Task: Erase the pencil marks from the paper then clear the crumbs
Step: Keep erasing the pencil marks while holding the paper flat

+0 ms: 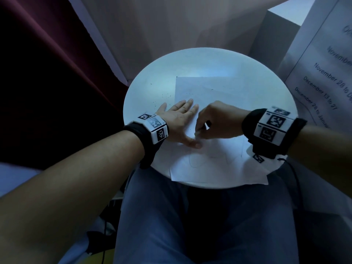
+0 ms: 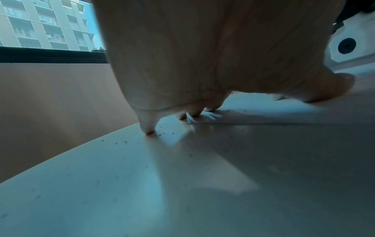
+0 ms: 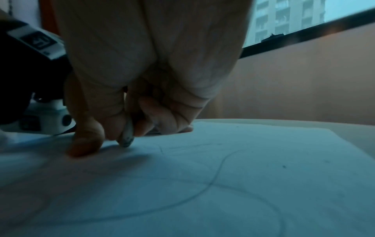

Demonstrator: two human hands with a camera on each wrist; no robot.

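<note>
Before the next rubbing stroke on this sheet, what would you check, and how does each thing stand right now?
1. Paper pinned flat: ok, left hand presses its left edge, fingers straight.
2. Eraser gripped: ok, right hand pinches it, tip on the sheet.
3. Pencil marks remaining: not ok, curved lines show.
4. Crumbs cleared: not ok, specks lie on the table.
5. Paper fully on the table: not ok, its near corner overhangs.
6. Eraser wear: cannot tell.

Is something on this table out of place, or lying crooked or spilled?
Yes. Dark crumbs are scattered on the table left of the paper, beyond the left hand. The paper also hangs over the table's near edge. Faint pencil lines remain near the eraser in the right hand.
</note>
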